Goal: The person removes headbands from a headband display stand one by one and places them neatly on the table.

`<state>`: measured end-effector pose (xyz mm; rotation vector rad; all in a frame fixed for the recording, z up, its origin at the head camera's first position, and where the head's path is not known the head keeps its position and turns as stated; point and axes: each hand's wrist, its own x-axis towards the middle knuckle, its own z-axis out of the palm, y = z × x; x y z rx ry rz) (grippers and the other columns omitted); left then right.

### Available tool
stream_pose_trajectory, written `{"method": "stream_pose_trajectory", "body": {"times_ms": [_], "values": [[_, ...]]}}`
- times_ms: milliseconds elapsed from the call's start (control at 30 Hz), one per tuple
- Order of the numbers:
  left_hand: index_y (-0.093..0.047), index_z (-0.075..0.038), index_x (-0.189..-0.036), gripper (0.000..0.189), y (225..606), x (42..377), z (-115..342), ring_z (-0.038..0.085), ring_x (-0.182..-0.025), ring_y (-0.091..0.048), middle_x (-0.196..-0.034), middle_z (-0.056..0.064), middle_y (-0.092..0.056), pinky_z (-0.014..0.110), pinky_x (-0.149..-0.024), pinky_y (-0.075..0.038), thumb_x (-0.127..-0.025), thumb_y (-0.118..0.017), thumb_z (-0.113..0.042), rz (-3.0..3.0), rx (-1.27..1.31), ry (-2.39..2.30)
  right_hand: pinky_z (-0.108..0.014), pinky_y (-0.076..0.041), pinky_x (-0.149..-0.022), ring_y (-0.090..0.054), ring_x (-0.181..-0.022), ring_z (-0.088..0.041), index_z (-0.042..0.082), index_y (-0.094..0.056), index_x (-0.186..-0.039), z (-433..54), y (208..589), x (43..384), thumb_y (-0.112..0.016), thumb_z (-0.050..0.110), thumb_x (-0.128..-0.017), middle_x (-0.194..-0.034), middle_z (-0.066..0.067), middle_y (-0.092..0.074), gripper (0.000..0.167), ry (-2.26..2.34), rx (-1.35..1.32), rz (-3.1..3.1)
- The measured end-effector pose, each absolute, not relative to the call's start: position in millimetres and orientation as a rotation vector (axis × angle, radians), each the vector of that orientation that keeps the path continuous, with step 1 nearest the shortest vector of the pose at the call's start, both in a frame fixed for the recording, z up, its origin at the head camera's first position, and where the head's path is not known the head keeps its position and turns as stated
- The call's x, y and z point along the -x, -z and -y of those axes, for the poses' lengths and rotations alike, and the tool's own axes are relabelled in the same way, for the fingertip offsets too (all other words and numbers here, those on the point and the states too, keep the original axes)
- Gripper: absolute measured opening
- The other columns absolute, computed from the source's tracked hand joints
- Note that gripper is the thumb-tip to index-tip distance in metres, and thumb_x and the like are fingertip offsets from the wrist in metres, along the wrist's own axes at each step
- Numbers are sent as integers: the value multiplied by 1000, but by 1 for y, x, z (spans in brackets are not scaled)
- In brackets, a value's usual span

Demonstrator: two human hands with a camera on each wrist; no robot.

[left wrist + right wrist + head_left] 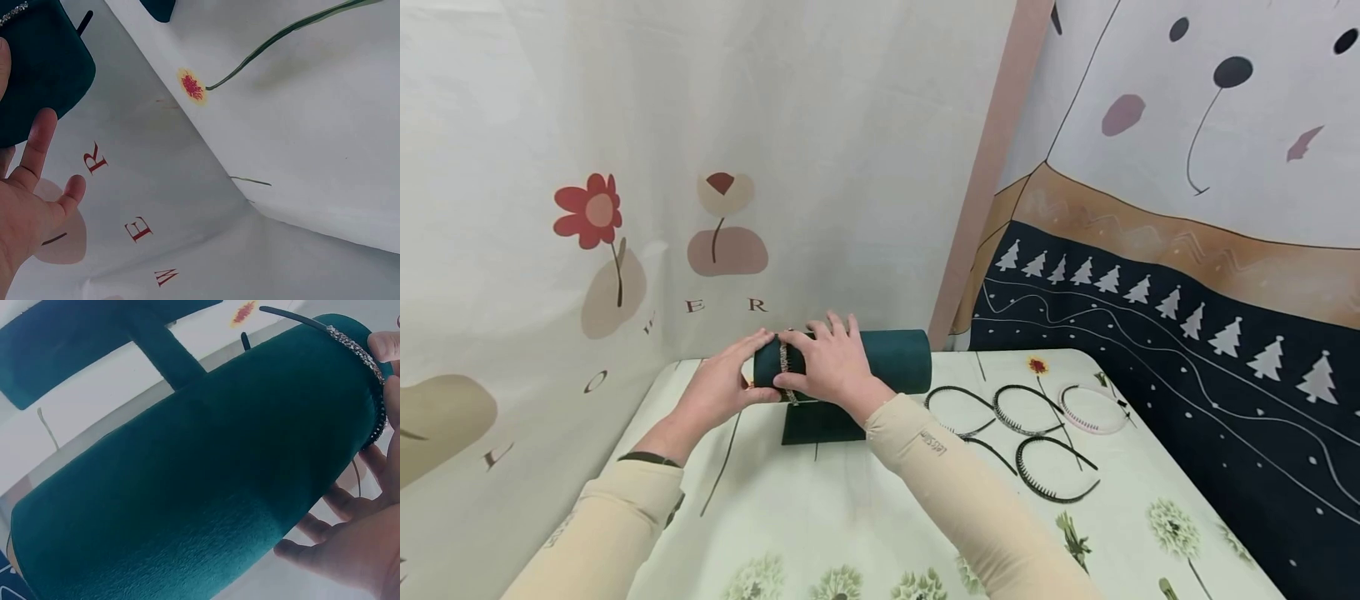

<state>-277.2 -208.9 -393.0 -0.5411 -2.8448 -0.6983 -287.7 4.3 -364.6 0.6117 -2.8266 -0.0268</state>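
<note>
A dark green velvet display roll [897, 361] lies sideways on its stand, whose base [823, 423] rests on the table. Round its left end sits a headband [784, 357] with sparkling stones, also plain in the right wrist view as a headband [356, 347] whose dark tip juts past the roll. My left hand [722, 383] grips the roll's left end, thumb low at the front and fingers over the top. My right hand [833, 362] holds the headband between thumb and index finger, its other fingers spread over the roll.
Several headbands lie on the table to the right, among them a black headband [1052, 498] and a pink headband [1086, 429]. The flower-print tablecloth [760, 517] reaches a pale curtain [850, 167] behind and a dark printed curtain [1150, 350] at right.
</note>
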Motion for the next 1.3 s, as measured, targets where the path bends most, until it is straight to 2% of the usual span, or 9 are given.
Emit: {"method": "stream_pose_trajectory", "body": {"times_ms": [600, 1300], "values": [[-33, -19, -169, 105, 396, 278, 208, 16, -81, -67, -176, 15, -31, 39, -79, -59, -84, -92, -39, 2872, 525, 688, -65, -21, -133, -31, -162, -37, 43, -47, -160, -38, 360, 287, -66, 76, -93, -165, -1, -51, 77, 5, -618, 2859], [-35, -17, -169, 105, 393, 275, 206, 14, -78, -63, -176, 15, -33, 33, -76, -56, -83, -91, -39, 2860, 514, 689, -69, -20, -131, -31, -161, -42, 37, -54, -157, -112, 346, 291, -72, 69, -93, -163, -6, -54, 74, -106, -643, 2907]]}}
